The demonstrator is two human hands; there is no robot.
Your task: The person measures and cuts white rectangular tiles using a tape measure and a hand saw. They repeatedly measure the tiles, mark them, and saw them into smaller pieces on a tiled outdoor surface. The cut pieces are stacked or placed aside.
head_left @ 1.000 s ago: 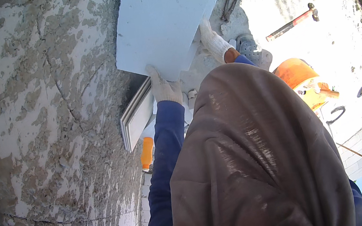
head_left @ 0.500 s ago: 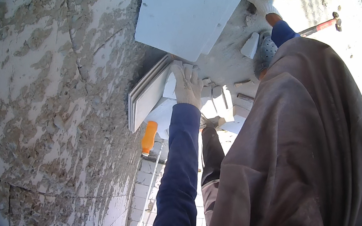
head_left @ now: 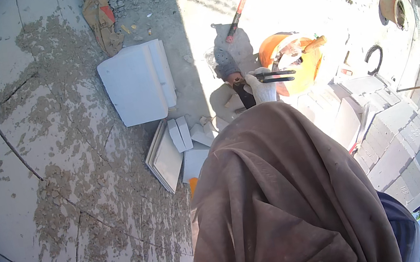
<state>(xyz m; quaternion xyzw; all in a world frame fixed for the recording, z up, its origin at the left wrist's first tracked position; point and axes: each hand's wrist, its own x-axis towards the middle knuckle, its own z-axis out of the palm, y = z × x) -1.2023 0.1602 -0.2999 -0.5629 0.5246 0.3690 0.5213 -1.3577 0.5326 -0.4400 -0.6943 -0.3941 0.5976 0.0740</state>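
My right hand [head_left: 260, 87], in a white knit glove, shows just above the brown garment [head_left: 279, 203] that fills the lower middle of the view. It is closed on a dark two-barred metal tool [head_left: 274, 75] that points right toward an orange bucket [head_left: 287, 58]. My left hand is hidden. A large white block [head_left: 137, 85] lies on the ground to the left of my right hand, apart from it. Smaller white block pieces [head_left: 179, 133] and thin flat slabs [head_left: 166, 161] lie below it.
A block wall smeared with grey mortar [head_left: 57, 158] curves along the left. A red-handled hammer [head_left: 238, 11] lies on the sunlit ground. Stacked white blocks [head_left: 392, 144] stand at the right. A crumpled sack [head_left: 100, 15] lies at the top, and a brown pot [head_left: 391, 9] at far right.
Both hands held the large white block up by the wall. Now that block lies on the ground, the view has swung downward, and my right hand grips a dark tool.
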